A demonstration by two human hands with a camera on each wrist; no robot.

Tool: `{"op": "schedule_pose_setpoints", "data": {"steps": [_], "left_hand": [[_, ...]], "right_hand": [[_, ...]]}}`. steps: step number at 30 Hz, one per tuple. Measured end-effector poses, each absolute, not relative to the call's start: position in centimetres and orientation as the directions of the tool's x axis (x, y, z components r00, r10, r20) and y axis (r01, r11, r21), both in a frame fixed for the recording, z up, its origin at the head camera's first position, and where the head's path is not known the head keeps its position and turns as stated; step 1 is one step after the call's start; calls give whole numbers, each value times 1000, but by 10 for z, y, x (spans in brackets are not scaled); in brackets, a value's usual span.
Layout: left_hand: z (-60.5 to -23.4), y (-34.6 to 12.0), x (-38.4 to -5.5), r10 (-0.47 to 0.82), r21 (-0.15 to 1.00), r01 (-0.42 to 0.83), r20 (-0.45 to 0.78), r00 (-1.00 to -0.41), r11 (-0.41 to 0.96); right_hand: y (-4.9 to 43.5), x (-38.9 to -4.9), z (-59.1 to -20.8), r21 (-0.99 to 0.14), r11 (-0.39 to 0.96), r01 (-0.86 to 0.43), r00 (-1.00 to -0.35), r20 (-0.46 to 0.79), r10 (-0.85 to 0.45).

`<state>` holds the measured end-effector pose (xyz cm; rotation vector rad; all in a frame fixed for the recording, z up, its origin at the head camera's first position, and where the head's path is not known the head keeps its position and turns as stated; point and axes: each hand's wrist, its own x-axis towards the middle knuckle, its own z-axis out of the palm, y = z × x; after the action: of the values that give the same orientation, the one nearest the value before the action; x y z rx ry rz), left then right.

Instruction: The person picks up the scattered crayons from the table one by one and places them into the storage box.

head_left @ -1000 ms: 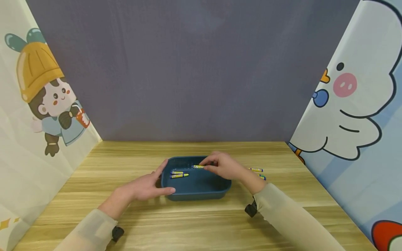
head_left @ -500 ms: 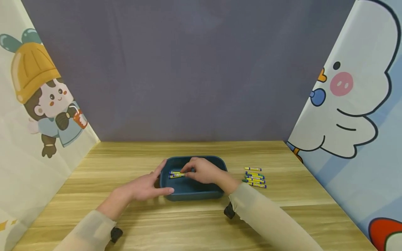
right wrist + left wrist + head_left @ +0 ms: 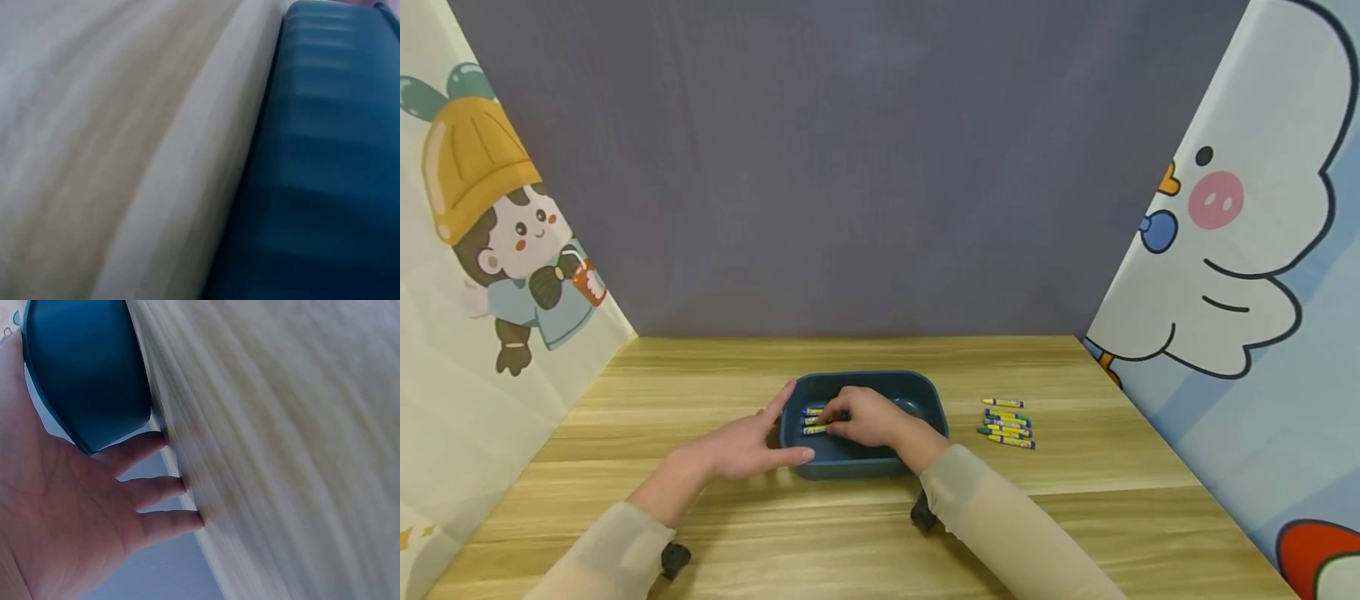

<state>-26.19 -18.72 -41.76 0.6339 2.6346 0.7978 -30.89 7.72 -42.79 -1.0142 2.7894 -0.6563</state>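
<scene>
A dark blue rectangular box point(image 3: 917, 406) stands on the table. My left hand point(image 3: 741, 446) rests at its left end with spread fingers, the thumb lying on the near rim; in the left wrist view its other fingers extend straight to the tabletop beside the box wall point(image 3: 87, 369). Inside the box, my right hand point(image 3: 868, 417) pinches a yellow crayon point(image 3: 814, 431) near its right end, level with the floor. Other yellow crayons with blue ends point(image 3: 809, 412) lie just behind it, partly covered by my fingers. The right wrist view shows only the box's outer side point(image 3: 319, 162) and tabletop.
To the right of the box, several yellow-wrapped crayons point(image 3: 1009, 425) lie in a loose row on the wooden table point(image 3: 790, 542). A grey backdrop point(image 3: 865, 183) rises behind, with cartoon-printed panels point(image 3: 1247, 250) on both sides.
My right hand has moved left and nearer inside the box, bringing a crayon from the box's back middle to beside the others at the left end. My left hand has stayed in place.
</scene>
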Motion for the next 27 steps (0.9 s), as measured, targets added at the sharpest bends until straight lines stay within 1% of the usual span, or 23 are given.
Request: {"op": "schedule_pose_setpoints", "data": {"steps": [6, 11, 19, 27], "left_hand": [[-417, -188, -261, 489, 585, 311, -172, -855, 749], [-417, -188, -261, 488, 584, 314, -164, -858, 749], [-416, -187, -261, 486, 573, 315, -170, -858, 756], [-416, -186, -260, 479, 577, 305, -174, -860, 757]], "right_hand": [[75, -308, -427, -431, 731, -529, -811, 1, -585], [76, -307, -426, -431, 751, -500, -827, -22, -562], [77, -306, -427, -356, 769, -530, -832, 47, -552], [73, -305, -428, -321, 803, -502, -858, 64, -510]]}}
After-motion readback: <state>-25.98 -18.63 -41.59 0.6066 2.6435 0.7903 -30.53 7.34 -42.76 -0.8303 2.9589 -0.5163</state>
